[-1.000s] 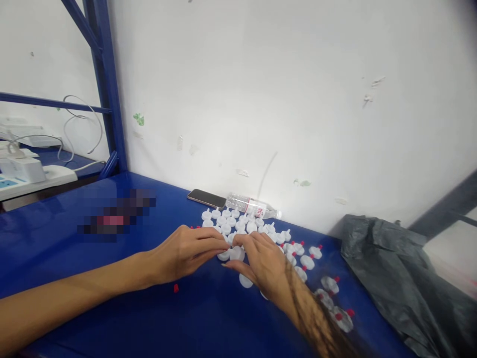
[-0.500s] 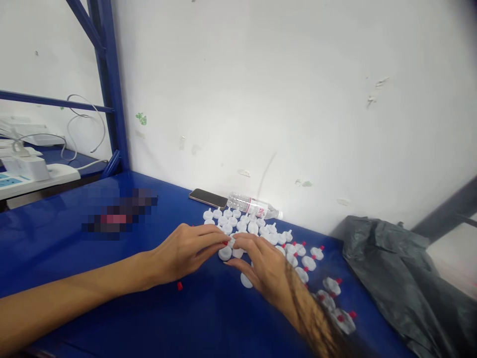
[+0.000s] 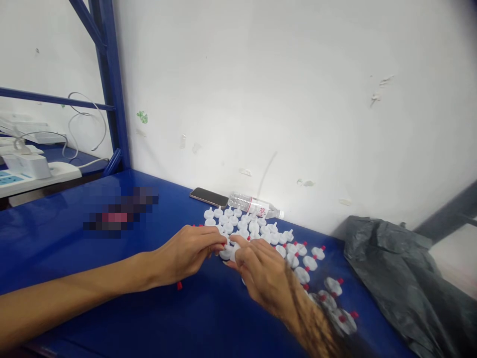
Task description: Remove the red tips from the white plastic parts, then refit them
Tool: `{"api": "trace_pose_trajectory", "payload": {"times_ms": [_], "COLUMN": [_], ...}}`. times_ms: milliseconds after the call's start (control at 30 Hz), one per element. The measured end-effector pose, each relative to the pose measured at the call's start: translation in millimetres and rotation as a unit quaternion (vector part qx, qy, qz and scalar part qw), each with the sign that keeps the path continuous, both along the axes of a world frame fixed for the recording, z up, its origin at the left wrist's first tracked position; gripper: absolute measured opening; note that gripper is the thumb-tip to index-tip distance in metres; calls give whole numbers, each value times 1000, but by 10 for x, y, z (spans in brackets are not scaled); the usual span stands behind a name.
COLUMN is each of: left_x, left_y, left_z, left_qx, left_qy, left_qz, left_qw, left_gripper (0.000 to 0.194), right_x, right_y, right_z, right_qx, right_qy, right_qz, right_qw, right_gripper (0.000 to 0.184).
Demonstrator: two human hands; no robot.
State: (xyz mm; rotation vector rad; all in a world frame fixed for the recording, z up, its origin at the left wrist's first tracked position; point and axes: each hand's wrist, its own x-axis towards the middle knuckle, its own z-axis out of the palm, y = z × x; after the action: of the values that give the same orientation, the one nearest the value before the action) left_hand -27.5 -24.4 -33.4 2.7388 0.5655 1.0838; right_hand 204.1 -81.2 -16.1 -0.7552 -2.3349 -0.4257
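My left hand pinches a small red cap between thumb and fingertips. Facing it, my right hand has its fingers closed round a white round plastic piece with a nozzle. The cap and the held piece meet, though the fingers partly hide the joint. Behind my hands lie several similar white pieces with bare nozzles. To the right, white pieces with red caps on their nozzles are spread out, some behind my right forearm. A loose red cap rests below my left wrist.
By the wall, a phone and a clear plastic bottle lie on the blue table. A dark plastic bag covers the right edge. A pixelated object is at left, and a power strip stands beyond the blue frame.
My right fingers have curled in more and the right thumb has drawn closer, with the white piece turned between them. My left hand stays nearly in place on the red cap.
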Motion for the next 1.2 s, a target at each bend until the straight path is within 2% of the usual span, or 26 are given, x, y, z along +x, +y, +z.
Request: {"api": "trace_pose_trajectory", "payload": {"times_ms": [200, 400, 533, 667, 700, 733, 833, 900, 967, 1033, 1100, 1200], "left_x": [-7, 4, 14, -38, -63, -93, -179, -215, -226, -220, -205, -182], "left_y": [-31, -17, 21, 13, 8, 3, 6, 21, 41, 61, 79, 90], "left_z": [23, 54, 106, 321, 396, 472, 658, 703, 681, 621, 562, 524], "left_qx": [-33, -62, -88, -102, -126, -170, -329, -400, -438, -444, -428, -400], "left_qy": [16, 29, 45, 88, 108, 139, 224, 267, 284, 278, 267, 262], "left_qz": [-15, -26, 5, 44, 41, 11, -81, -126, -138, -131, -120, -80], "left_qw": [999, 997, 995, 990, 985, 976, 914, 868, 842, 841, 855, 874], "left_gripper": [19, 24, 27, 24, 22, 19, 12, 19, 17, 10, 6, 5], "right_x": [-21, -25, -11, 68, 99, 131, 216, 243, 244, 233, 224, 229], "right_y": [-33, -26, 7, 32, 42, 53, 99, 127, 146, 160, 172, 188], "right_z": [-47, -66, 32, 117, 124, 124, 102, 85, 72, 58, 38, 0], "right_qx": [64, 54, 2, -74, -82, -89, -89, -85, -92, -107, -107, -85], "right_qy": [-49, -82, -62, 8, 17, 20, 17, 9, 3, -1, -7, -17], "right_qz": [-29, -43, -48, -56, -60, -67, -77, -63, -52, -59, -65, -80], "right_qw": [996, 994, 997, 996, 995, 994, 993, 994, 994, 993, 992, 993], "right_gripper": [9, 14, 27, 46, 45, 41, 29, 23, 17, 10, 4, 5]}}
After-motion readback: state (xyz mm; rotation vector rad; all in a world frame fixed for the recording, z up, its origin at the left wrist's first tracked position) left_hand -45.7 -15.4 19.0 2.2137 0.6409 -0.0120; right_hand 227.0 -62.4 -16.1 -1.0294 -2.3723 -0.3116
